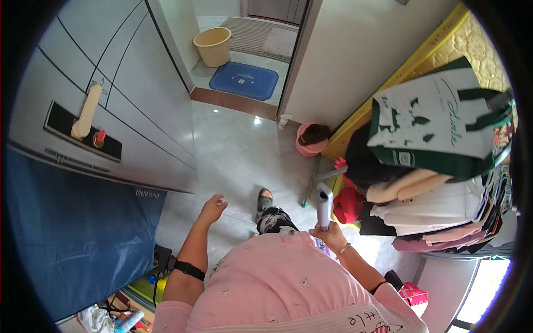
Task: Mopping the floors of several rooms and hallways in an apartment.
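Observation:
My right hand point(332, 238) is closed around the lower end of a white and lilac bottle-like object point(324, 206), which points away from me; its exact kind is not clear. A purple item, partly hidden, shows just below that hand. My left hand point(212, 209) hangs over the tiled floor point(227, 166) with its fingers loosely curled and nothing in it. One sandalled foot point(265, 200) shows between my hands.
At left stands a grey door point(150, 104) with a covered handle point(88, 110), above a blue cover point(83, 233). Ahead, a blue mat point(243, 81) and a yellow bucket point(213, 48) lie past a doorway. Hanging clothes point(433, 208), a large bag point(433, 120) and a pink bin point(311, 145) are at right.

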`<state>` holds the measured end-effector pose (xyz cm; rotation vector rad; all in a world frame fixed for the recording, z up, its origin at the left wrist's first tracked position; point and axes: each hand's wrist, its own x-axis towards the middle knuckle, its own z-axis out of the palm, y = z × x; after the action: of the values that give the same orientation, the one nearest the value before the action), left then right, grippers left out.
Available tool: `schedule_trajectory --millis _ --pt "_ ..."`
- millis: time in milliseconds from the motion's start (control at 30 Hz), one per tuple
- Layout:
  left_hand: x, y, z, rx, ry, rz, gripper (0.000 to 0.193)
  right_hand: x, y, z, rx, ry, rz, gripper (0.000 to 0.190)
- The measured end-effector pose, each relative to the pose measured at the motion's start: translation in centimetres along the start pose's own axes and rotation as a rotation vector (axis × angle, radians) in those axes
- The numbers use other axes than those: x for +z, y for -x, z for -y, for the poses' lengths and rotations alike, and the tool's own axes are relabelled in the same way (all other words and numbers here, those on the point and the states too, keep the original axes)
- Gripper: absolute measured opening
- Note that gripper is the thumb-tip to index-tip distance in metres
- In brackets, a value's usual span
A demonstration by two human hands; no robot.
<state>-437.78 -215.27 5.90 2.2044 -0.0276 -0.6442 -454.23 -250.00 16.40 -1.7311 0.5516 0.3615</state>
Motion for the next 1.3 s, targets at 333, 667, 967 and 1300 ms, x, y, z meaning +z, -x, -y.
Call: schedule_trajectory --millis 333,667,967,1300 --pt "-12.4 -19.9 -7.2 0.182 -0.036 -0.004 0.042 5.1 -15.2 14.4 -0.128 -0.188 -0.063 0.016" --pt "-21.2 -36.3 -9.1 -0.135 -0.516 0.193 0.044 5.8 -27.7 25.9 -0.143 -0.377 -0.027 0.014" --pt "-22.1 -49.1 -33.6 0.431 0.246 1.155 0.060 9.4 -40.5 32.6 -0.183 -0.111 -0.268 0.023" --pt "-23.7 -53.6 -43.5 0.028 0.418 2.003 0.049 -5.9 -38.1 48.7 -0.102 -0.315 -0.401 0.023"
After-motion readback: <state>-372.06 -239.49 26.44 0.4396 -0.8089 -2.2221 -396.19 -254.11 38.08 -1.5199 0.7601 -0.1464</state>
